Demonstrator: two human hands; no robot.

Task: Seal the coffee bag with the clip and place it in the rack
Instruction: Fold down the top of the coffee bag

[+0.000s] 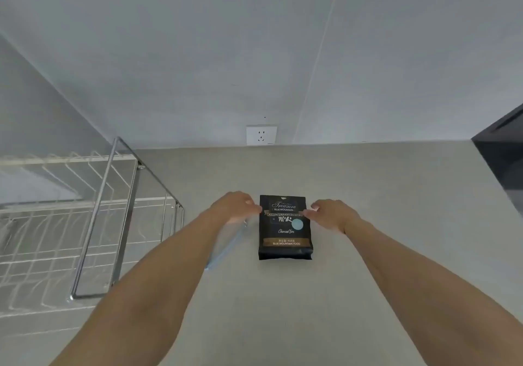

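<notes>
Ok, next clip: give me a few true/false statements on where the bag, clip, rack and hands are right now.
1. The coffee bag lies flat on the counter. True.
2. The bag is already in the rack. False: the rack stands apart, to its left.
3. The left hand and right hand flank the bag's upper edges. True.
4. The blue clip is clamped on the bag. False: it lies on the counter, under the left forearm.
5. A plug sits in the wall socket. False: it is empty.
</notes>
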